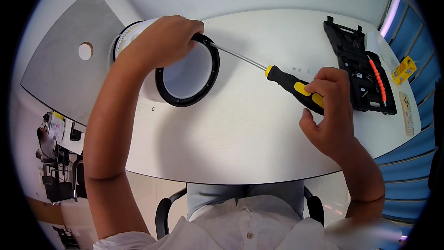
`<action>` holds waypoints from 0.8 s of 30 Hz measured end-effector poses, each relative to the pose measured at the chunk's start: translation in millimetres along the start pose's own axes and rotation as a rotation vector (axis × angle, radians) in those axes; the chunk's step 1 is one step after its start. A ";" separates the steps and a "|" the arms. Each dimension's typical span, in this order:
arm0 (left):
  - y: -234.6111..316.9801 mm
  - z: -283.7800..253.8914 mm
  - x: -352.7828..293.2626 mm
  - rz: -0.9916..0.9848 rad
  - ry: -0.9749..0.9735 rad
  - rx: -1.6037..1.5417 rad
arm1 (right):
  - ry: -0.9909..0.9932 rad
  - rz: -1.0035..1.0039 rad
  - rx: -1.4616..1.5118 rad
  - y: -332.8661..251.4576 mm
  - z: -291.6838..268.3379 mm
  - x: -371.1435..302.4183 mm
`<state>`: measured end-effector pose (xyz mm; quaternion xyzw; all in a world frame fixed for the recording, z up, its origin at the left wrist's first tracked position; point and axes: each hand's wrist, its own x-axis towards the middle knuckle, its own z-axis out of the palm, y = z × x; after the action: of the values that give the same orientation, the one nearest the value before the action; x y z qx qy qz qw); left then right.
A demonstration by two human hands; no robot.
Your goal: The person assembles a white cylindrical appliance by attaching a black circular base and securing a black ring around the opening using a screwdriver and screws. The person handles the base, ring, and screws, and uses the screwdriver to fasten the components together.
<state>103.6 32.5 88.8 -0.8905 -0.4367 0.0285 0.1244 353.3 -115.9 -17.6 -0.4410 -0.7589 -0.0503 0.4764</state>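
Observation:
My left hand (173, 37) is closed over the top of a white cylinder (149, 88) lying on its side, its fingers curled at the black ring (213, 71) round the open end. Inside, the cylinder has a smooth white wall (187, 76). A screwdriver (289, 83) with a black and yellow handle is held at the handle's end by my right hand (330, 111), the thumb a little away from it. Its long metal shaft slopes up to the left, and the tip meets the ring's upper part beside my left fingers. Whether a screw sits there is hidden.
An open black tool case (365, 78) with bits stands at the right, an orange flexible shaft (378, 81) across it. Beyond are a yellow box (403, 70) and a small beige strip (406, 113). A grey panel (64, 51) with a round hole adjoins the white table (231, 143).

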 end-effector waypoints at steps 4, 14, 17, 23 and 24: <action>-2.3 2.2 1.0 0.017 0.021 0.000 | -0.046 -0.017 0.027 7.1 -4.1 1.6; -2.2 4.4 2.0 0.039 0.062 0.035 | -0.010 0.089 0.278 32.2 5.1 -7.0; -3.9 6.3 1.9 0.045 0.072 0.048 | -0.010 0.106 0.197 32.0 4.1 -12.6; -1.2 6.3 2.9 0.031 0.085 0.034 | 0.086 0.083 0.241 41.6 10.1 -19.0; -1.6 6.6 2.0 0.038 0.092 0.035 | 0.106 0.102 0.248 41.9 10.0 -19.2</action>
<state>102.5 36.3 82.9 -0.8966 -0.4132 -0.0024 0.1593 379.6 -97.5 -52.1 -0.4133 -0.7096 0.0449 0.5689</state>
